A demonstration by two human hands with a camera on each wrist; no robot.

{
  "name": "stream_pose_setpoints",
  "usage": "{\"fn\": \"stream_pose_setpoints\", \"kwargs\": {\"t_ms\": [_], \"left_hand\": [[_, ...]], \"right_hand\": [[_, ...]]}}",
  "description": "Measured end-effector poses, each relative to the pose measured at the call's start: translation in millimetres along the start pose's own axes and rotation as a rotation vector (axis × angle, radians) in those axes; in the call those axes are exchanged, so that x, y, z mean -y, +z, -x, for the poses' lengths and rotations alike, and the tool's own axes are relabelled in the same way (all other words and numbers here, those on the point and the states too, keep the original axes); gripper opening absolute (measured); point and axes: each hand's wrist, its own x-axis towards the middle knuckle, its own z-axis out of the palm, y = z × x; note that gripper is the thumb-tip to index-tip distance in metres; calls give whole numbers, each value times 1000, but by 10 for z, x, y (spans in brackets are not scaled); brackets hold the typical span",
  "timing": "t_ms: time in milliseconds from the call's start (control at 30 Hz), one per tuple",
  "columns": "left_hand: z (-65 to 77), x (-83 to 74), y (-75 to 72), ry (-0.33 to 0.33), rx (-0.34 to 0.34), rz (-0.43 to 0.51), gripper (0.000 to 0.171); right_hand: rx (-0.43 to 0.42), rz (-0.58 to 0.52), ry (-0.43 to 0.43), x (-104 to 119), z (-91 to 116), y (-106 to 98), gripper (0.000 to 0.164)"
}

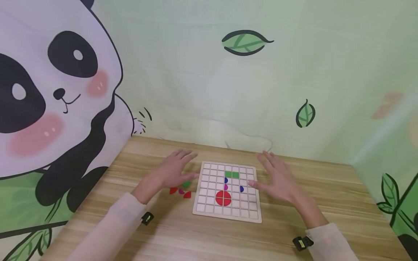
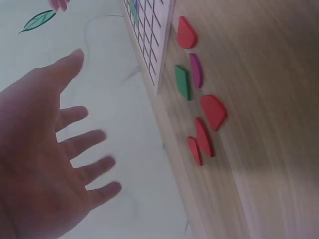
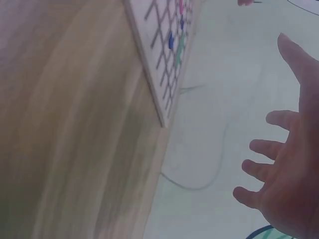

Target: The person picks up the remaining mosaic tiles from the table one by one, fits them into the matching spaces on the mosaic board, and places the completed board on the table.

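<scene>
A white square grid board (image 1: pixel 209 207) lies on the wooden table between the two hands. On it sit a red circle of quarter pieces (image 1: pixel 223 198), two green squares (image 1: pixel 232 174), a magenta half-circle (image 1: pixel 226 187) and two blue half-circles (image 1: pixel 242 189). The left hand (image 1: pixel 172 169) hovers left of the board, fingers spread, holding nothing. Below it lie loose pieces: red quarter pieces (image 2: pixel 214 112), a green square (image 2: pixel 183 82) and a magenta half-circle (image 2: pixel 196 70). To the board's right the right hand (image 1: pixel 277 177) hovers with spread fingers and holds nothing.
The wooden table (image 1: pixel 281 232) meets a pale green wall cloth (image 1: pixel 183 90) behind the board. A large panda (image 1: pixel 65 90) and leaves are printed on it. A black wrist device (image 1: pixel 147 218) sits below the left sleeve, another (image 1: pixel 302 243) by the right.
</scene>
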Motion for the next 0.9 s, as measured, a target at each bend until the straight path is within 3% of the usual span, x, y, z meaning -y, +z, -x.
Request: {"fn": "stream_pose_setpoints", "kwargs": {"t_ms": [167,300,567,800,900], "left_hand": [[50,86,57,-1,-4,33,72],[108,200,120,-3,35,83,67],[123,311,236,-23,131,262,48],[81,360,323,30,135,275,28],[69,371,345,16,140,294,23]], "right_hand": [[57,-69,-11,-2,61,79,107],[91,-117,-14,-13,138,175,109],[176,-79,-15,-82,273,392,110],[250,-72,-26,-55,354,449,106],[266,-85,-16,-52,359,444,106]]}}
